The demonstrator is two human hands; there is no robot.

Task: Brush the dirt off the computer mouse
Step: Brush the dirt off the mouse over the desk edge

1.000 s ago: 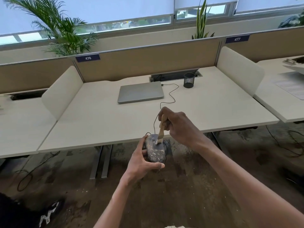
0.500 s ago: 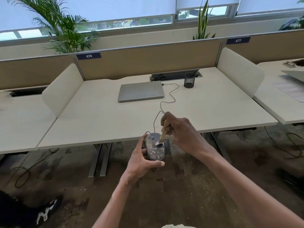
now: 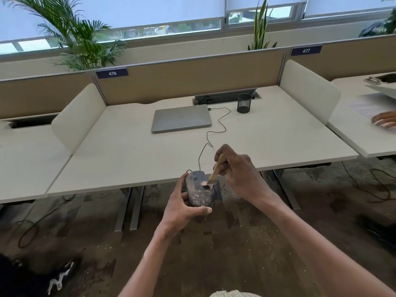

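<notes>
Bristles have been dragged from the mouse's (image 3: 199, 192) middle up toward its button end over the last second, so the front looks mostly swept, probably. Pale gritty specks are still caked on the rounded dark rear half. It's held off the desk (image 3: 128, 159) edge, cupped from below in the left hand (image 3: 182, 209). A small brush (image 3: 215, 171), wooden handle and soft pale tuft, is pinched in the right hand (image 3: 240, 174). Thin cable (image 3: 214, 133) is trailed to the laptop (image 3: 181, 117).

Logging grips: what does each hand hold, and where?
Left hand holds the mouse by its sides; right hand holds the brush by its wooden handle.
</notes>
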